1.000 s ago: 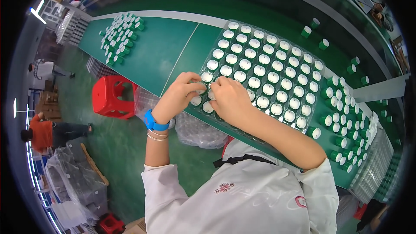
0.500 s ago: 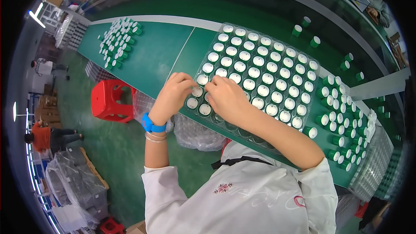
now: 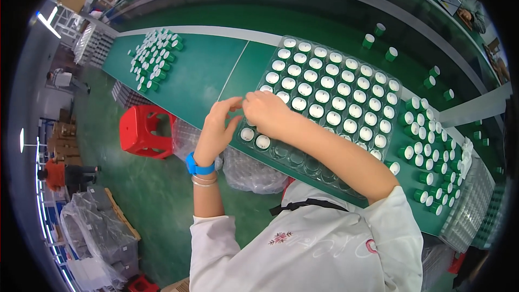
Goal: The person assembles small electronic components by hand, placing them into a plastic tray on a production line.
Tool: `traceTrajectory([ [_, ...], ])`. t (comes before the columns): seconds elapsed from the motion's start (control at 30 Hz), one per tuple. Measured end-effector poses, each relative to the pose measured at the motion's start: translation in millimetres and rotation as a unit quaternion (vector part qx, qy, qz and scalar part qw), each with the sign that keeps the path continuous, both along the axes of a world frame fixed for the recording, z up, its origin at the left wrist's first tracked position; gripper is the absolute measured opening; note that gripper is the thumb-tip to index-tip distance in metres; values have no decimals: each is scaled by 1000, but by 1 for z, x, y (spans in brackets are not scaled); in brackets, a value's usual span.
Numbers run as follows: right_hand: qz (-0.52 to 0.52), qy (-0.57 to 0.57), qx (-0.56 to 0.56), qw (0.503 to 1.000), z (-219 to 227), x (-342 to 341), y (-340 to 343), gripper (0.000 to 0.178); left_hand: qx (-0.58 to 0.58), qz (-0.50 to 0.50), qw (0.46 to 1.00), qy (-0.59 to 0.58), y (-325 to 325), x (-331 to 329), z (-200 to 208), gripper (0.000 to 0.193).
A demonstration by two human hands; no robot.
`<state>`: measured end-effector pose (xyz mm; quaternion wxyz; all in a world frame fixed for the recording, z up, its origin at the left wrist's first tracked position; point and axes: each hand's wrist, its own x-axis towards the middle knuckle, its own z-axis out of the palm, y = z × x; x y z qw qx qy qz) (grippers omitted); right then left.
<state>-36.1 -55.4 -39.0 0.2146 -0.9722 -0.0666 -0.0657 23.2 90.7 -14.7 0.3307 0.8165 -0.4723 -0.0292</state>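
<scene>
A clear plastic tray [image 3: 304, 155] holds rows of small green cylinders with white round tops, such as this cylinder [image 3: 322, 96]. Its row of pockets nearest me is mostly unfilled. My left hand [image 3: 219, 124], with a blue wristband, is at the tray's left edge; its fingers are bent and the thumb stands apart, with nothing visible between them. Across the tray's left columns reaches my right hand [image 3: 265, 112], its fingers curled down close to the left fingertips. Whatever the right fingers hold is hidden under the hand.
Loose green cylinders [image 3: 154, 57] cluster at the table's far left, and another group [image 3: 427, 143] lies to the right. A few stand on the belt [image 3: 346, 35] beyond. Stacked clear trays [image 3: 469, 205] sit at the right end. A red stool [image 3: 146, 132] and bagged plastic [image 3: 251, 170] are beside the table.
My right hand has shifted left and its fingers have curled closer to the left hand. The left thumb has come away from its fingers. The whole view has moved slightly.
</scene>
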Motion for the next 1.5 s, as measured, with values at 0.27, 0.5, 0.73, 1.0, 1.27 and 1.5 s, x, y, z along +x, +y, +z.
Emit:
traceTrajectory([
  [0.27, 317, -260, -189, 892, 7, 15, -17, 11, -16, 3, 982, 186, 11, 4, -8, 74],
  [0.5, 379, -311, -218, 844, 7, 25, -21, 7, -19, -38, 982, 182, 5, 2, -7, 73],
  [0.73, 332, -311, -110, 883, 23, 15, -41, 10, 66, 19, 987, 148, 3, 2, -9, 59],
  [1.0, 201, -301, -93, 928, 35, -23, -87, 19, 28, -67, 997, 12, -3, -6, -4, 33],
  [1.27, 111, -265, -66, 956, 47, -59, -132, 19, 48, -52, 992, -108, -15, -18, -13, 19],
  [1.5, -233, -63, -90, 966, 49, -92, -227, 9, -10, -22, 991, -128, -56, -5, 25, 28],
])
